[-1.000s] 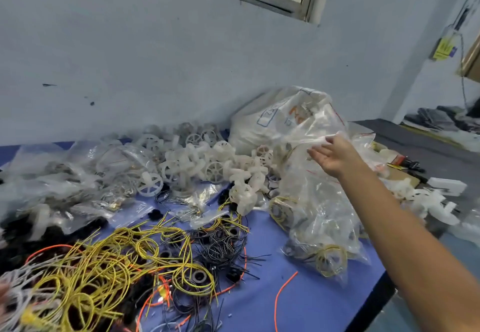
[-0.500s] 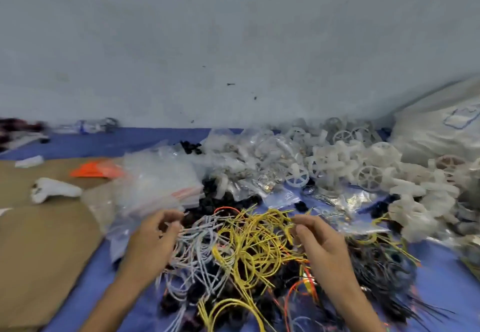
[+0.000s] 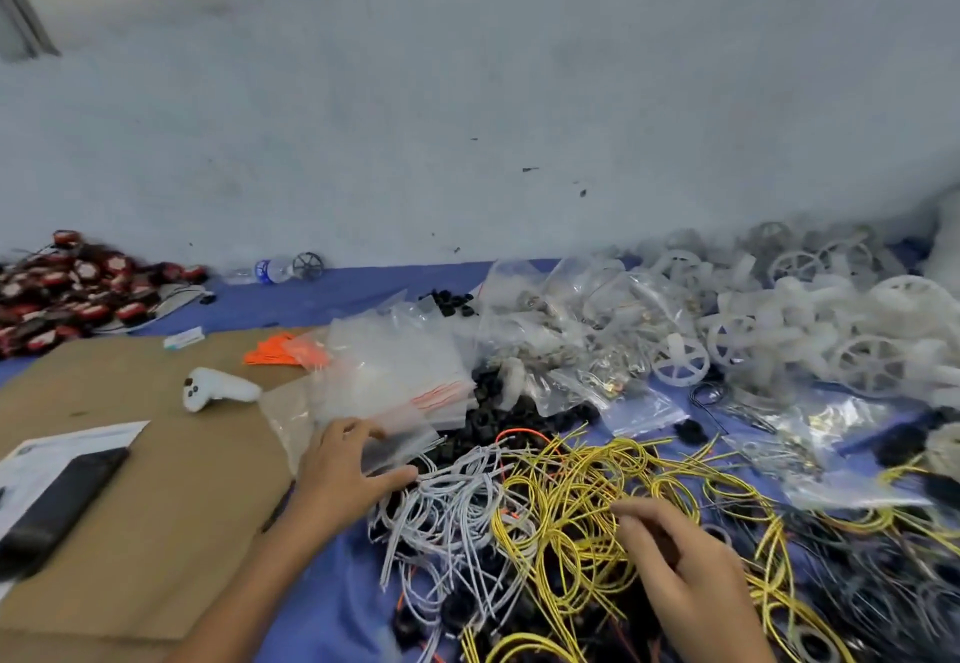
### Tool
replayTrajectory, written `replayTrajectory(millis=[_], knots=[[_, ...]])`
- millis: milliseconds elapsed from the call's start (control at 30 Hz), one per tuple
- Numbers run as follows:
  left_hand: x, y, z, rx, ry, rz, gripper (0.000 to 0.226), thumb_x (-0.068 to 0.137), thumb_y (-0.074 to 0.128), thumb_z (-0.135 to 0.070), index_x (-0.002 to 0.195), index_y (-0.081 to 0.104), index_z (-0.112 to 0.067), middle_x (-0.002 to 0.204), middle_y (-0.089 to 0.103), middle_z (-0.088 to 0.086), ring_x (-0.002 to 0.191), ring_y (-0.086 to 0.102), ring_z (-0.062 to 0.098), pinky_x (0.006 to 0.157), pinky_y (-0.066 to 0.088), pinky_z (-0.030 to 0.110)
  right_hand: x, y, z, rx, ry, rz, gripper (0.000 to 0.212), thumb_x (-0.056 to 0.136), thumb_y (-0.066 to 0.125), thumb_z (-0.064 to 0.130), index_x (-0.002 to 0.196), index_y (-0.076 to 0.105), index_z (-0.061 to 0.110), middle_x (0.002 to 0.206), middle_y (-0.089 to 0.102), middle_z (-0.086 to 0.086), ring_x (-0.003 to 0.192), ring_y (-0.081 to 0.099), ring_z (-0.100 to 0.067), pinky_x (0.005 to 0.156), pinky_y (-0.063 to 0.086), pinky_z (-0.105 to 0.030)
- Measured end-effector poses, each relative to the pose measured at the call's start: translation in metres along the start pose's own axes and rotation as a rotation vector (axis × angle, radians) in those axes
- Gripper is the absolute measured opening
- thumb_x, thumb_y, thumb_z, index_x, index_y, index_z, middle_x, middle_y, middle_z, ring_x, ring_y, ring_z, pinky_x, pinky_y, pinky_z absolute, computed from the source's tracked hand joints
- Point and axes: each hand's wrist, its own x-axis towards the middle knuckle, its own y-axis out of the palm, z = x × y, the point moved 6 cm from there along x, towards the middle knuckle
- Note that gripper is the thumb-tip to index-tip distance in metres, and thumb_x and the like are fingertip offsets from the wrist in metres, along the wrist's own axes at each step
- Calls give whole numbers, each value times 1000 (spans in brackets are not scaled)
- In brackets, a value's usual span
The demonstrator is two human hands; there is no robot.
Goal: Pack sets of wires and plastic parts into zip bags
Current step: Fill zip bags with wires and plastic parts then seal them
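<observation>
We judge this set barely started: the left hand point(image 3: 347, 473) rests, fingers spread, on the empty zip bags point(image 3: 400, 382) at centre frame, the right hand point(image 3: 683, 566) curls over the yellow wires point(image 3: 582, 480) at lower centre, its grip impossible to tell, and the white plastic parts point(image 3: 836, 335) lie loose at right.

A cardboard sheet point(image 3: 156, 532) covers the left of the bench point(image 3: 332, 299), a controller point(image 3: 218, 388) on it. A stack of zip bags point(image 3: 395, 376) lies at the sheet's right edge, the left hand point(image 3: 343, 475) on its near end. Right of that spreads the wire tangle point(image 3: 571, 506), the right hand point(image 3: 691, 574) over it. Behind the tangle plastic wheels point(image 3: 831, 340) heap along the wall at right
</observation>
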Motion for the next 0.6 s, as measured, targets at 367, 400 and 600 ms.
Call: replayTrajectory(millis=[367,400,600], knots=[[-20,-6,23,236,59,52,26,94,54,-26,119,60,-29,108,66,-1,99,62,21,82,48,31,-4,-3,1,81,23,22,23,92,60,31,96,64,53,75,70,4,69,66,-16,61,52,-38],[-20,-9,22,274,60,47,24,95,51,-25,117,60,-29,109,67,0,98,62,23,80,48,32,-5,-4,2,90,25,19,22,92,60,31,96,64,53,76,70,5,71,67,-17,63,54,-41],[-24,-43,-39,218,225,-187,34,99,47,-27,131,55,-39,82,71,6,71,66,30,58,47,33,-8,-9,13,141,28,19,27,94,61,25,96,67,50,76,70,0,73,67,-22,63,53,-43]])
